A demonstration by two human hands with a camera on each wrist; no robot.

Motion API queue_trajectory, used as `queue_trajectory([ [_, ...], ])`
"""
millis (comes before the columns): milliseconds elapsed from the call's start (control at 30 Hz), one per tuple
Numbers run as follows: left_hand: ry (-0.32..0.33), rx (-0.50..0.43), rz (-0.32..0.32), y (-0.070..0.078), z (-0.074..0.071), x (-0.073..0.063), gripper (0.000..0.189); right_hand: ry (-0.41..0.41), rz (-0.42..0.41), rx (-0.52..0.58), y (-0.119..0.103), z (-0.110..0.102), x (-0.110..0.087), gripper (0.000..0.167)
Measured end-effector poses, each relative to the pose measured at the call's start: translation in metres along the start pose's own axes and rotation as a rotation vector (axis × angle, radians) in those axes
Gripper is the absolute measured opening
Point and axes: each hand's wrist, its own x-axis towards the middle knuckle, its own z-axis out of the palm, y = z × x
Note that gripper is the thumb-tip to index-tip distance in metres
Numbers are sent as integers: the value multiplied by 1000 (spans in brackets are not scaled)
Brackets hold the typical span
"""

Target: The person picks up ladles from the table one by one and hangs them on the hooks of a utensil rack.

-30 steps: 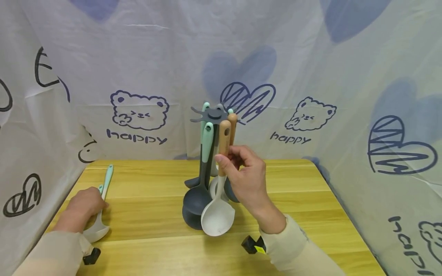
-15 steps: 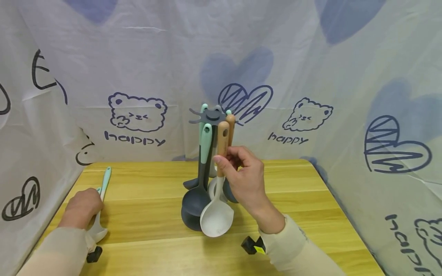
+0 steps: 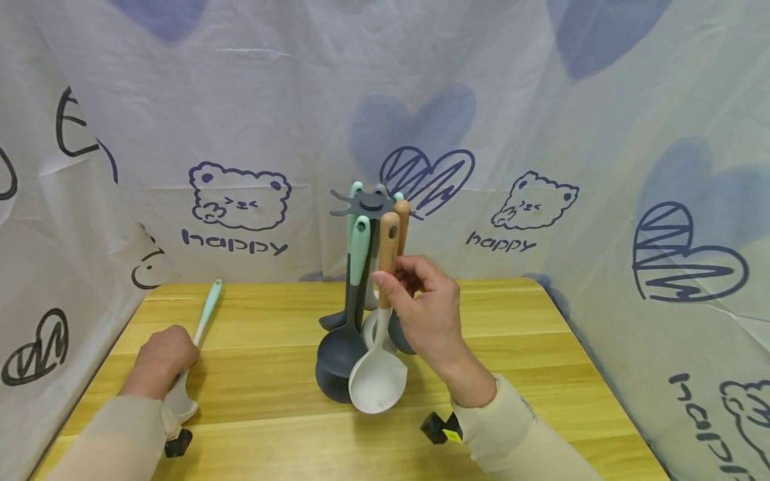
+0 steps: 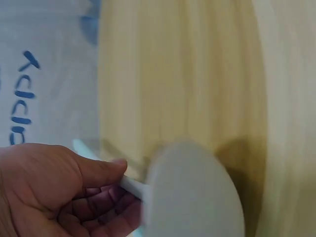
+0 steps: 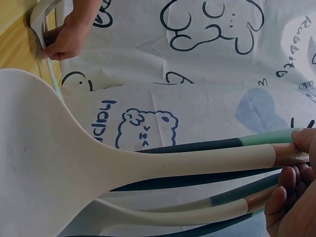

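My left hand grips the white shaft of a spoon with a mint handle, low over the left of the table. Its mint handle points away to the back. In the left wrist view the broad white head of the spoon is blurred, and a second bit of mint shows under the fingers. My right hand pinches the wooden handle of a white ladle, whose bowl hangs at the front of a utensil stand with a dark grey hooked top.
Dark grey ladles with mint handles hang on the stand, and another wooden handle stands behind. The wooden table meets a printed cloth backdrop at the back and sides.
My left hand has moved to the right with the spoon, and its mint handle tip has shifted right as well. The right hand keeps its hold on the white ladle without visible movement.
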Motion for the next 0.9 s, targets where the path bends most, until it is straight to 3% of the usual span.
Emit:
queue_trajectory([
  [167,74,-105,20,25,-7,-10,26,11,-11,0,2,0,-1,17],
  [300,188,-174,70,53,-14,-23,24,17,-27,5,4,0,-2,18],
  [400,277,-215,115,77,-19,-35,23,19,-37,9,5,0,-3,18],
  [633,383,-410,195,127,-32,-70,23,8,-54,19,7,1,-3,18],
  [733,419,-472,242,142,-36,-81,23,9,-61,20,7,1,-3,18],
  [900,487,-479,268,157,-41,-96,26,9,-79,32,8,1,-1,18],
])
